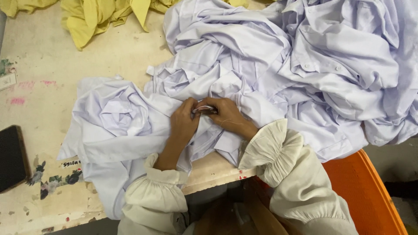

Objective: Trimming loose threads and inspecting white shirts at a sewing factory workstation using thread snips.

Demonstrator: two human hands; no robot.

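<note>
White shirt (122,130), crumpled, spread across worn cream table (48,91), collar end toward the left, tail hanging over the near edge. Pinched between both hands at mid-table: a fold of its fabric, plus a small dark tool (208,111) with a pale band, too small to identify. Left hand (183,122) closed on the cloth from the left, fingers curled; right hand (224,114) closed on tool and cloth from the right, thumbs nearly touching. Both equally near the seam being worked, directly ahead of the body; long axis of the garment running left to right. Cream gathered sleeves (278,152) at both wrists. Heaped to the right and beyond: pile of white shirts (331,65), buttons showing on one placket. Far left corner: yellow garments (100,15). Near left edge: flat black rectangular object (11,159). On the tabletop: faded pink smudges, a small pale sticker at far left, dark floral scraps of print and a small handwritten mark, low left. Lower right: orange bin (370,191).
</note>
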